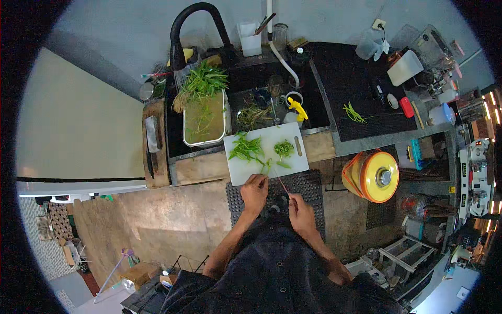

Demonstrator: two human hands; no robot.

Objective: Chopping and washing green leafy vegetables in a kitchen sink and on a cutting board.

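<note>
A white cutting board with a handle slot lies across the front edge of the sink counter. Long leafy greens are spread on its left half, and a small heap of chopped greens sits towards the right. My left hand is at the board's near edge, its fingers pinched on green stems. In my right hand is a thin knife, seen nearly edge-on. Its blade reaches over the board beside the stems, and most of the handle is hidden in my fist.
Behind the board, a tub of murky water holds rooted greens under a black faucet. A yellow-topped spray bottle stands close behind the board. Cut stems lie on the dark counter. A yellow lidded container is at right.
</note>
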